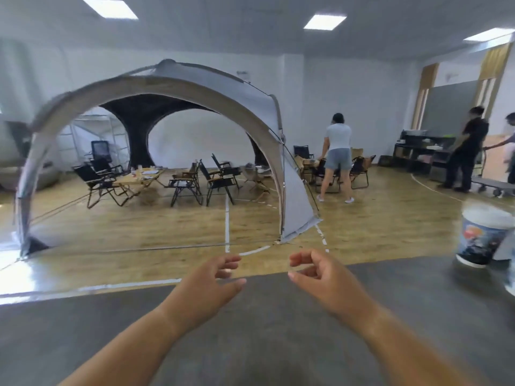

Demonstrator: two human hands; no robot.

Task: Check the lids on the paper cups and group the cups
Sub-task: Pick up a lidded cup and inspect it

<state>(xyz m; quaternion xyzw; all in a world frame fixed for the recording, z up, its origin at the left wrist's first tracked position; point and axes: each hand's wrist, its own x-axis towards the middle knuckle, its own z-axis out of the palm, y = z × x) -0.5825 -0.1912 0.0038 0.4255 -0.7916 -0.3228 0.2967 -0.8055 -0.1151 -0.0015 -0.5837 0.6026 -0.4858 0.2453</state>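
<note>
A printed paper cup point(483, 238) with a white lid stands upright at the far right of the dark grey table point(264, 344). The edge of a second cup point(510, 282) shows at the right border, mostly cut off. My left hand point(206, 282) and my right hand point(320, 277) hover side by side over the table's far edge, well left of the cups. Both hands have loosely curled fingers and hold nothing.
Beyond the table lies a wooden floor with a large grey dome tent point(167, 135), folding chairs point(214, 182) and a low table inside it. One person point(337, 157) stands at centre right; other people point(468, 149) stand by shelves and a flat cart at the far right.
</note>
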